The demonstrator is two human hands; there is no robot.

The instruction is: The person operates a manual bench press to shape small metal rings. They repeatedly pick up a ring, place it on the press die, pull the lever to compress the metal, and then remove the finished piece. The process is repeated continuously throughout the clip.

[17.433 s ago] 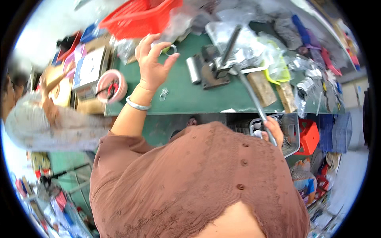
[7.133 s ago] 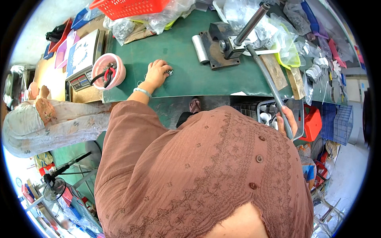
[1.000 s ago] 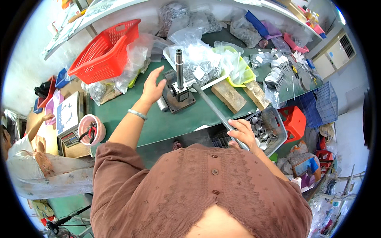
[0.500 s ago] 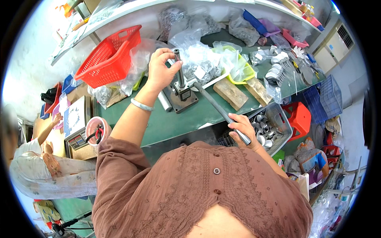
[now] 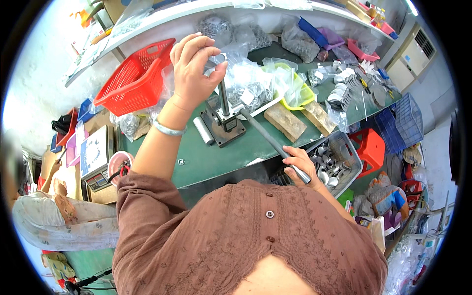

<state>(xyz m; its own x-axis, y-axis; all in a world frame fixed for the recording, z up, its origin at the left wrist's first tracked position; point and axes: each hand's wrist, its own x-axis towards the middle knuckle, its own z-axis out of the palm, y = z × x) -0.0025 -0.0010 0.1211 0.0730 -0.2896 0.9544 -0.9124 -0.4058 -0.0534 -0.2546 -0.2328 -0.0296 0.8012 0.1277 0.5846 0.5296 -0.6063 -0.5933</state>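
Observation:
A small hand press [image 5: 227, 123] with a black base and an upright steel post [image 5: 223, 98] stands on the green table [image 5: 206, 162]. My right hand [image 5: 297, 166] is wrapped round the lower end of the press's long grey lever [image 5: 265, 131], which slants toward me. Raised at the top of the post, my left hand [image 5: 196, 69] pinches a small shiny round metal piece [image 5: 218, 58] between thumb and fingers; its exact kind does not show. To the left of the press base lies a short silver cylinder [image 5: 203, 131].
Behind are a red basket [image 5: 130, 78], bagged metal parts [image 5: 255, 83] and a yellow-green tray [image 5: 306, 93]. Wooden blocks [image 5: 285, 122] lie right of the press. A grey crate [image 5: 351, 152] of metal pieces stands below the table edge. Another person's leg [image 5: 69, 221] is at left.
My left hand has moved up from beside the post and now holds the shiny piece at its top. My right hand stays on the lever, which has barely moved.

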